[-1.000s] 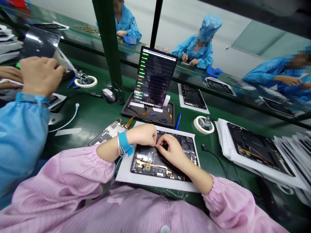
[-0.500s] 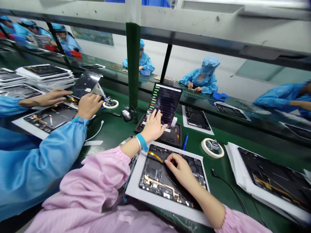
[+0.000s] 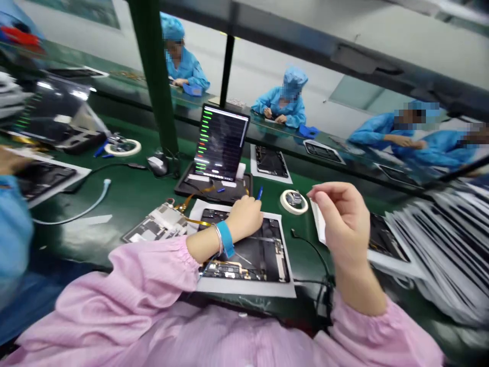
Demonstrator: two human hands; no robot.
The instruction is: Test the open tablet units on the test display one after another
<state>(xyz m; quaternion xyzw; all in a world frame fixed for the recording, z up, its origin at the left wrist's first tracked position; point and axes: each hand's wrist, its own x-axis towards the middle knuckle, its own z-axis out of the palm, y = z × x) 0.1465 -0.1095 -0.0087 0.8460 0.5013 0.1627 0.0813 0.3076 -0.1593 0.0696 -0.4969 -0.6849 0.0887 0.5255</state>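
Observation:
My left hand, with a blue band at the wrist, is over the upper part of an opened tablet body lying on white paper. Its fingers are curled and their undersides hidden. A blue pen shows just beyond them; whether they grip it I cannot tell. Raised in front of me on the right, my right hand has thumb and fingers pinched together; anything between them is too small to make out. Behind the tablet body, a lit screen with green and red marks stands tilted on a black tray.
A metal-covered circuit assembly with orange flex cables lies left of the paper. A tape roll, a black cable and stacked papers with tablet bodies are to the right. A mouse sits by the green post. A co-worker's sleeve is at left.
My left hand has come down from the screen to the tablet body's upper edge. My right hand has left the flex cable and lifted to the right. The view has turned rightward.

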